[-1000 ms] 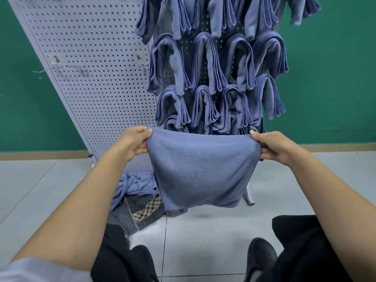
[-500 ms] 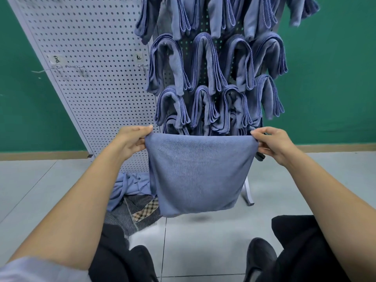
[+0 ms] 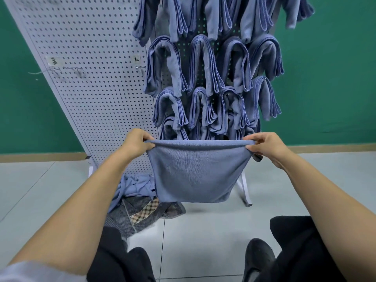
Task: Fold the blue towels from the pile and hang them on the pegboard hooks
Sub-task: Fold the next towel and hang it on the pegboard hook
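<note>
The blue towel [image 3: 195, 171] got pulled tighter; the left hand [image 3: 136, 143] and right hand [image 3: 266, 146] pinched its top corners, mid-fold. Next, probably fold again.

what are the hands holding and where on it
A folded blue towel, pinched at its two top corners: left hand on one, right hand on the other.

The towel [image 3: 195, 171] between the left hand [image 3: 136, 143] and the right hand [image 3: 266, 147] is plain dusty blue. Above the hands, the hung towels [image 3: 203, 68] are the same blue, on a white pegboard [image 3: 91, 78] dotted with even rows of dark holes. The wall [image 3: 325, 78] is green, its skirting [image 3: 40, 156] tan. Below the left hand lie a lighter blue pile [image 3: 134, 186] and a grey striped cloth [image 3: 126, 222] with a tan check band. The floor [image 3: 203, 231] is pale grey tile.
</note>
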